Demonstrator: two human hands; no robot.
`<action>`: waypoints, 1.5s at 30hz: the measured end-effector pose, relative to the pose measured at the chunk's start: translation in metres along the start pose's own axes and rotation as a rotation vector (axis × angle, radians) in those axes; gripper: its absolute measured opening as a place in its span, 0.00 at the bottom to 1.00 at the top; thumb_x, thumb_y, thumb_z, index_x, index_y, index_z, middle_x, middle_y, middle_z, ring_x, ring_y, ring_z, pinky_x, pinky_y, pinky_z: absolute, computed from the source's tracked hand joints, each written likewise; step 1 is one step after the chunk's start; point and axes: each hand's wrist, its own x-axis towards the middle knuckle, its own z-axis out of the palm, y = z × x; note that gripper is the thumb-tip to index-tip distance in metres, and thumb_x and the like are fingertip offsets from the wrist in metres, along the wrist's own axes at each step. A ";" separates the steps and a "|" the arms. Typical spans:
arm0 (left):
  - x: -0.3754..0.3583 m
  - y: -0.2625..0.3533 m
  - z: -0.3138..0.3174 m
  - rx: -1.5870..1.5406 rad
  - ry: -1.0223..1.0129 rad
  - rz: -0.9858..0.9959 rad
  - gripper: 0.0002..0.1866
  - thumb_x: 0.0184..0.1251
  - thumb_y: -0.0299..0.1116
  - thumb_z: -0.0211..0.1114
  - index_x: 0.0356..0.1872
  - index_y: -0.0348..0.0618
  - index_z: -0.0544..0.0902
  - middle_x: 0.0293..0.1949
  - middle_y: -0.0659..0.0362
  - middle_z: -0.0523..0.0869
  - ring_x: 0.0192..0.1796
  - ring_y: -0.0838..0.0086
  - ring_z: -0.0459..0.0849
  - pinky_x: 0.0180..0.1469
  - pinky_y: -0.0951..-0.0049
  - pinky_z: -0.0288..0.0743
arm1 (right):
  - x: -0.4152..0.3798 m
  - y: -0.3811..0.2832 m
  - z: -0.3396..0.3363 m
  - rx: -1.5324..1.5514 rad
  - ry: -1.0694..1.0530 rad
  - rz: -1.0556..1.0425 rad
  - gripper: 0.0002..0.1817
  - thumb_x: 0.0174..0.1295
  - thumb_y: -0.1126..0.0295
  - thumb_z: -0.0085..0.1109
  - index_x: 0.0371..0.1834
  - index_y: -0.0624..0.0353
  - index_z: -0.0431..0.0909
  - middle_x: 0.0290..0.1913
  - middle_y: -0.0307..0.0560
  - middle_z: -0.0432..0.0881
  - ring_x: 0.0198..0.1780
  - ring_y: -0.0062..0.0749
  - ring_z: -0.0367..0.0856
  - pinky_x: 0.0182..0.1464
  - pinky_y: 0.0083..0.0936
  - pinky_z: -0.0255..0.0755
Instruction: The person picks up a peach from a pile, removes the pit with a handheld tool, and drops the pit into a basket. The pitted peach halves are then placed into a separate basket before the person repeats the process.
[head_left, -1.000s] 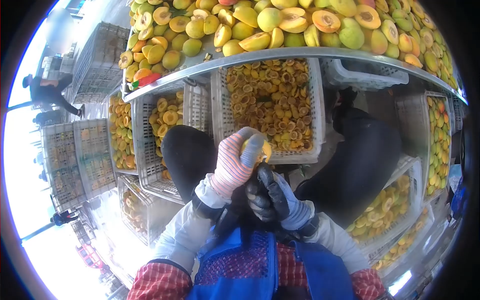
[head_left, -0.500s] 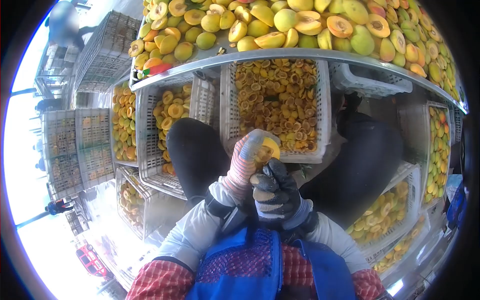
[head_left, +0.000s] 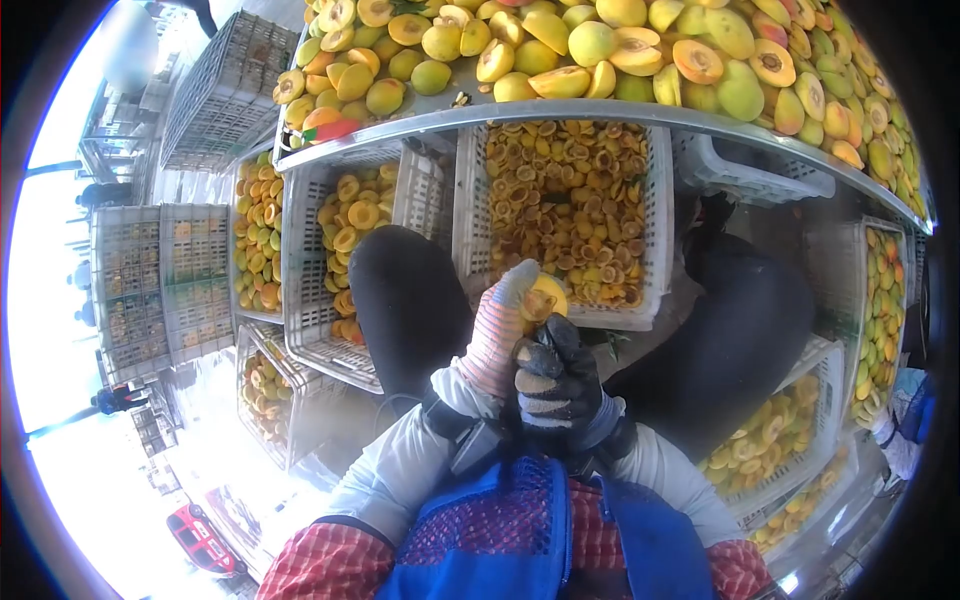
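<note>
Between my knees, my left hand [head_left: 497,335], in a striped glove, is closed around a yellow peach half [head_left: 549,296] with its cut, hollowed side showing. My right hand [head_left: 560,378], in a dark grey glove with worn tan patches, is a fist right under the fruit, its thumb side close to the half. Whatever lies inside that fist is hidden. Just beyond both hands stands a white crate [head_left: 660,230] holding many cut, browned fruit pieces [head_left: 565,205].
A metal-edged table [head_left: 600,108] piled with whole and halved peaches [head_left: 590,42] spans the far side. Crates of fruit halves stand left [head_left: 300,270] and right [head_left: 832,400]. Stacked crates [head_left: 165,290] are farther left. A blue-clothed person's sleeve [head_left: 900,450] shows at far right.
The view has shifted slightly, so the table and crates appear a little to the right. Both hands stay together at the peach half, which is turned a little. A sleeve has come into sight at far right.
</note>
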 end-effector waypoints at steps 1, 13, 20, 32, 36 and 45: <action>-0.002 0.002 0.004 -0.008 0.008 -0.024 0.16 0.67 0.47 0.59 0.27 0.47 0.77 0.22 0.63 0.79 0.20 0.77 0.74 0.24 0.77 0.68 | 0.000 -0.001 0.000 0.010 0.006 0.003 0.27 0.70 0.41 0.37 0.33 0.54 0.70 0.17 0.34 0.63 0.12 0.17 0.59 0.13 0.18 0.59; 0.008 0.009 -0.017 0.536 -0.179 0.510 0.15 0.66 0.41 0.60 0.37 0.36 0.82 0.29 0.61 0.82 0.30 0.80 0.77 0.35 0.79 0.72 | 0.008 0.010 0.017 0.103 -0.119 0.067 0.25 0.70 0.41 0.39 0.35 0.54 0.69 0.18 0.34 0.65 0.13 0.17 0.61 0.14 0.20 0.60; 0.015 -0.009 -0.011 0.234 -0.115 0.311 0.14 0.66 0.43 0.59 0.33 0.41 0.80 0.26 0.63 0.79 0.27 0.80 0.76 0.32 0.79 0.71 | -0.005 0.003 0.000 -0.033 -0.016 -0.010 0.27 0.70 0.41 0.38 0.33 0.55 0.70 0.18 0.34 0.64 0.12 0.17 0.59 0.12 0.19 0.57; 0.034 -0.009 -0.023 -0.209 0.201 0.377 0.15 0.66 0.47 0.59 0.34 0.45 0.78 0.29 0.62 0.81 0.31 0.75 0.79 0.31 0.75 0.74 | -0.007 0.003 0.009 -0.339 0.183 -0.127 0.28 0.71 0.41 0.34 0.32 0.56 0.70 0.15 0.33 0.60 0.09 0.17 0.55 0.10 0.17 0.53; 0.015 0.043 -0.039 -0.009 0.302 0.319 0.14 0.67 0.42 0.60 0.41 0.41 0.79 0.36 0.61 0.81 0.39 0.75 0.80 0.46 0.76 0.74 | -0.014 -0.007 0.010 -0.375 0.359 -0.284 0.28 0.71 0.42 0.35 0.32 0.56 0.70 0.14 0.32 0.58 0.10 0.18 0.53 0.10 0.18 0.52; -0.003 0.132 -0.210 1.199 0.941 1.020 0.21 0.67 0.44 0.62 0.53 0.38 0.77 0.46 0.54 0.82 0.51 0.70 0.79 0.53 0.71 0.74 | -0.011 -0.023 -0.001 -0.240 0.224 -0.250 0.32 0.70 0.39 0.35 0.40 0.58 0.80 0.15 0.29 0.56 0.11 0.16 0.50 0.13 0.16 0.49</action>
